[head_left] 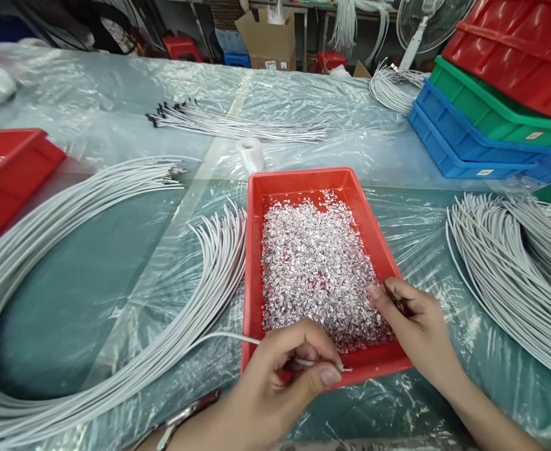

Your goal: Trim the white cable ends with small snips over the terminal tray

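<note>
My left hand (pixel 294 376) pinches the end of a white cable (pixel 231 335) between thumb and forefinger, its thin tip sticking out past the fingertips. That cable runs left into a large looped bundle of white cables (pixel 210 275). Beneath and ahead of my hands lies a red plastic tray (pixel 253 250), spread with many small shiny metal pieces (pixel 313 263). At the tray's right edge, my right hand (pixel 414 319) has its thumb and fingers closed together. Something dark shows among those fingers, too obscured to name.
More cable coils (pixel 505 263) lie at right, and a black-ended wire bundle (pixel 238 122) lies farther back. Beyond the tray stands a white roll (pixel 251 153). Stacked blue, green and red bins (pixel 486 119) rise back right. Another red tray (pixel 17 169) sits at left. Plastic film covers the table.
</note>
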`<state>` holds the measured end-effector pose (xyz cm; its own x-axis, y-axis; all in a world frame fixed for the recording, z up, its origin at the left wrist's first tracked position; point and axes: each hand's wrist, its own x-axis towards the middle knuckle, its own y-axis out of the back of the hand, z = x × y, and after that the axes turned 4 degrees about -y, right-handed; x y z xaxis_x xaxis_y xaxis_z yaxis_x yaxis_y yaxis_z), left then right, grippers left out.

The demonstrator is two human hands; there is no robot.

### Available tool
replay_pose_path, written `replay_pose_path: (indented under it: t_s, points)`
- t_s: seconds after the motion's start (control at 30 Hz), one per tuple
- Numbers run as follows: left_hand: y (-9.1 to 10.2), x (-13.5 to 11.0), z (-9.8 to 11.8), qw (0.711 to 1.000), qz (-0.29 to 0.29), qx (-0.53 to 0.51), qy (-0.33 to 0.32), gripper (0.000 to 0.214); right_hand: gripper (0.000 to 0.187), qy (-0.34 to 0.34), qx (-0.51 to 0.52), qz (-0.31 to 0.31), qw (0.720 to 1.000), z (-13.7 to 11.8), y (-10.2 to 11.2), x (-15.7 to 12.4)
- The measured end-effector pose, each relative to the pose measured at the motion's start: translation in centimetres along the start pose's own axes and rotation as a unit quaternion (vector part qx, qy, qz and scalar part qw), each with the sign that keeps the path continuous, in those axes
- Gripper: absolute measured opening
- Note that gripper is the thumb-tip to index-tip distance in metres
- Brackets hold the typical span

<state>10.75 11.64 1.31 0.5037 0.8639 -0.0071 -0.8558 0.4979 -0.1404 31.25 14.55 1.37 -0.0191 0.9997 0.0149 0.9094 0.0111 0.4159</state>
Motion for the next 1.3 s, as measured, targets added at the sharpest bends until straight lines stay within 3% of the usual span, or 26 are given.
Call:
replay_pose_path:
  t_s: [0.2, 0.43, 0.7, 0.9, 1.3]
  points:
    - [0.0, 0.8, 0.4, 0.996, 0.025, -0.085, 0.025, 0.024, 0.036, 0.0, 0.011, -0.037, 0.999, 0.2, 0.1, -0.1]
    - [0.3, 1.9, 0.1, 0.975, 0.064, -0.206, 0.062, 0.025, 0.035, 0.001, 0.003, -0.057, 0.998, 0.4, 0.2, -0.1]
    - [0.2, 2.0, 0.2, 0.974, 0.064, -0.209, 0.061, 0.025, 0.023, 0.026, -0.013, -0.066, 0.997, 0.0, 0.0, -0.3]
    - [0.3, 1.9, 0.1, 0.981, 0.05, -0.175, 0.061, 0.026, 0.014, 0.072, 0.017, -0.151, 0.986, -0.8, -1.0, -1.5]
    - [0.2, 1.7, 0.1, 0.983, 0.034, -0.165, 0.067, 0.031, 0.01, 0.108, 0.022, -0.156, 0.982, -1.5, -2.5, -1.3]
